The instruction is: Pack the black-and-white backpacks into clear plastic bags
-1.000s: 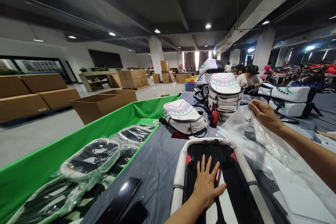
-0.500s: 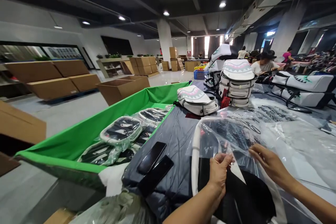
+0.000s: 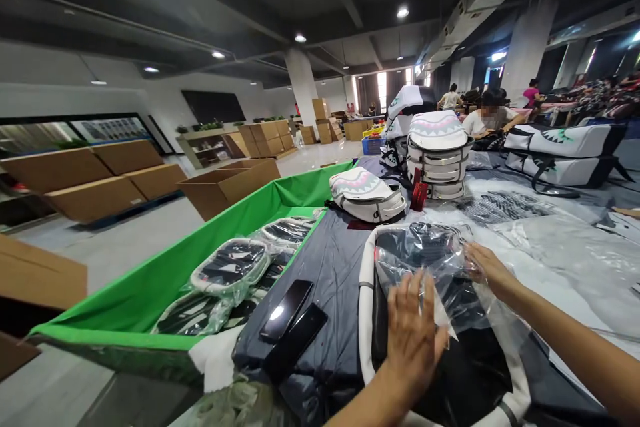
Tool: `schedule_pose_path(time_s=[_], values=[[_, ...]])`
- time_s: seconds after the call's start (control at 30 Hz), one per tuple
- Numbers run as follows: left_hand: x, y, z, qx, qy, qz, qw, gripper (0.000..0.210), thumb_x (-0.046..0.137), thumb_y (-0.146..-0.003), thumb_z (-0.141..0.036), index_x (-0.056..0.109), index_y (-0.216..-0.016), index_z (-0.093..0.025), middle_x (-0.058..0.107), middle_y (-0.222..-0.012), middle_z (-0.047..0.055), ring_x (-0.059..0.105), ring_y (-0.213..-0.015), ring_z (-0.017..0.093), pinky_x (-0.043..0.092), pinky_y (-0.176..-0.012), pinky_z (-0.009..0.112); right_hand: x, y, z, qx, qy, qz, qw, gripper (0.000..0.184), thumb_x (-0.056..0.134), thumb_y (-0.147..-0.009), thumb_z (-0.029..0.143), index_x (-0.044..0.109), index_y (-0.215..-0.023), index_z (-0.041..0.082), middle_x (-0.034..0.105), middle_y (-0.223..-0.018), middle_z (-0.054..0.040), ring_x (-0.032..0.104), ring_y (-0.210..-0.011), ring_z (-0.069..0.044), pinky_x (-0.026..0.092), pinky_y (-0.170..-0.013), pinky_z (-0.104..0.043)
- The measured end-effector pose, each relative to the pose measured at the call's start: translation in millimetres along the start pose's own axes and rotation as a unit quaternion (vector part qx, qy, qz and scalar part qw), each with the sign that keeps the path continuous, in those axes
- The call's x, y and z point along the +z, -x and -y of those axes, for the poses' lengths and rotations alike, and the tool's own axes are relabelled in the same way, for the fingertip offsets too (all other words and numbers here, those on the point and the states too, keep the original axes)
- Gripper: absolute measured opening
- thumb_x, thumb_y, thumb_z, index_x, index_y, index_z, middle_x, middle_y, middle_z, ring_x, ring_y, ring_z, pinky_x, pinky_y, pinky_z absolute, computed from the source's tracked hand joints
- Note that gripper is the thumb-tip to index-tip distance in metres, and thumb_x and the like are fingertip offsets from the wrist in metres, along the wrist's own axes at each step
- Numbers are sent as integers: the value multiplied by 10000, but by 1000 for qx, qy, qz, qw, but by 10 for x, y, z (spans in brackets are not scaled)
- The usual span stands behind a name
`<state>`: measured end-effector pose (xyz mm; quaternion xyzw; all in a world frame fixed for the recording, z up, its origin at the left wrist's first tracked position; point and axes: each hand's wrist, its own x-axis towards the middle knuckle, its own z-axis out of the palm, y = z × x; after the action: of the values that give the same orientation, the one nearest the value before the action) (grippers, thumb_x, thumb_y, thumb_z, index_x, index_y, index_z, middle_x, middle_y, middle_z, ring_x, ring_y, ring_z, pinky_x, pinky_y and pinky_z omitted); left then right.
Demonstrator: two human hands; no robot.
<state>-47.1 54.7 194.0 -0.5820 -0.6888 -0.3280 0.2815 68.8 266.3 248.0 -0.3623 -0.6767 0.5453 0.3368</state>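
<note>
At a dark-covered counter point(image 3: 323, 260), a person's left hand point(image 3: 413, 333) is lying open, fingers extended and blurring slightly, over a black backpack with a thick white rim point(image 3: 367, 293); clear plastic point(image 3: 400, 257) is covering the backpack's far part, just beneath and beyond the fingers; the right hand point(image 3: 487, 265) is bending its fingers at the plastic, over the backpack's far right side, though from where I'm standing I cannot tell whether it is gripping; the backpack is lying flat, directly under the left hand and spreading out on both sides of it.

Two dark phones point(image 3: 295, 345) are lying side by side to the left of the left hand; farther left, a green-lined bin point(image 3: 125, 303) is holding plastic-wrapped bags point(image 3: 233, 267); beyond the left hand, a white patterned backpack point(image 3: 367, 195) is resting on the counter, with a stack of white backpacks point(image 3: 437, 160) standing to its right and a red tag point(image 3: 419, 195) hanging between them; loose clear plastic bags point(image 3: 565, 247) are spreading out to the right of the right hand; well beyond that hand, a co-worker point(image 3: 487, 121) is bending forward, near two white-and-black bags point(image 3: 563, 161).
</note>
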Motion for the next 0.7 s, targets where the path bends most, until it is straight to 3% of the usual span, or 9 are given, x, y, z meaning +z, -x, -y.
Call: schedule_pose_path(time_s=[0.1,0.17,0.27,0.33,0.4,0.47,0.57,0.63,0.7], values=[[236,-270,165,-22,-54,5,998,561,643,-762,-77,557,-1312,-147,654,-1201,121,605,-1113,292,476,-981,500,-33,242,96,-89,149,62,983,434,608,-772,654,530,-843,233,485,-600,49,485,-536,-142,411,-519,-261],[267,-378,354,-53,-50,-2,997,424,582,-778,-1,645,-1150,-197,677,-1084,71,627,-1018,247,477,-956,466,-163,439,40,-189,334,75,921,393,692,-731,488,589,-1016,237,583,-664,25,562,-589,-182,437,-545,-283],[153,-359,611,-85,-55,-20,995,381,550,-804,18,689,-1064,-223,679,-1095,70,616,-1044,258,433,-986,486,-377,761,-262,-294,532,-36,793,411,610,-725,205,616,-1133,250,701,-874,-50,674,-767,-252,513,-643,-337],[88,-218,732,-88,-67,-25,994,375,530,-844,-13,687,-1120,-212,680,-1127,91,611,-1069,271,417,-994,495,-481,963,-513,-302,572,-130,751,355,489,-773,145,641,-1075,253,705,-907,-70,694,-798,-249,530,-643,-332],[100,-9,820,-98,-62,-34,993,341,495,-905,-74,684,-1160,-199,689,-1132,105,623,-1063,273,423,-977,488,-551,1135,-713,-261,553,-179,770,300,426,-840,194,652,-1027,257,692,-873,-67,691,-721,-226,503,-535,-291],[181,197,879,-139,-25,-43,989,314,464,-946,-158,704,-1144,-207,710,-1107,104,646,-1033,279,438,-945,489,-595,1260,-821,-199,483,-185,832,250,432,-875,310,659,-967,262,692,-862,-55,685,-656,-208,476,-465,-266],[308,326,888,-263,137,-24,955,272,539,-904,-367,752,-997,-226,740,-996,94,687,-940,299,484,-875,477,-624,1348,-805,-111,310,-142,933,279,522,-844,491,655,-815,247,694,-770,-33,686,-656,-204,543,-573,-263],[330,263,813,-375,307,-1,875,334,660,-788,-494,748,-934,-207,742,-956,103,702,-915,299,525,-832,430,-624,1351,-706,-41,169,-91,981,356,595,-808,580,663,-802,231,709,-767,-40,698,-729,-218,569,-674,-272],[308,149,694,-474,461,12,750,474,753,-683,-548,721,-978,-179,736,-990,121,709,-918,296,554,-786,382,-612,1330,-584,51,29,-37,998,422,671,-752,629,689,-882,229,740,-842,-56,712,-781,-241,584,-719,-307]])
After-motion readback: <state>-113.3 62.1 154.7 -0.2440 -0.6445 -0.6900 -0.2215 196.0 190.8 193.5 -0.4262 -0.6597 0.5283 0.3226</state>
